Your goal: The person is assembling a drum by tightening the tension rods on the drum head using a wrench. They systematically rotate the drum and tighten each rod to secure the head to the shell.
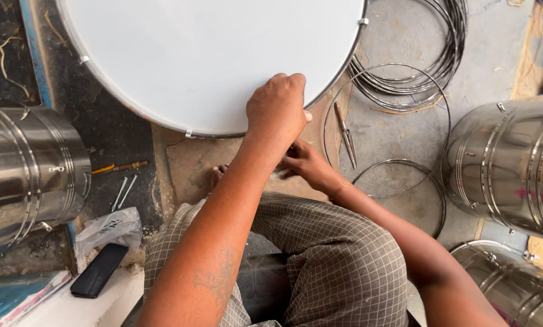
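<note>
A large drum with a white head (211, 54) and a metal rim lies flat on the floor in front of me. My left hand (276, 110) grips its near rim, fingers curled over the edge. My right hand (305, 163) sits just below the rim, under my left wrist, with fingers bent; whether it holds anything is hidden. A bare foot (218, 175) shows beside my knee in checked cloth.
Shiny steel drum shells stand at the left (23, 175) and right (513, 166). Loose wire hoops (417, 66) and pliers (346, 134) lie on the floor at right. Metal rods (124, 192), a plastic bag (105, 230) and a black phone (99, 270) lie at left.
</note>
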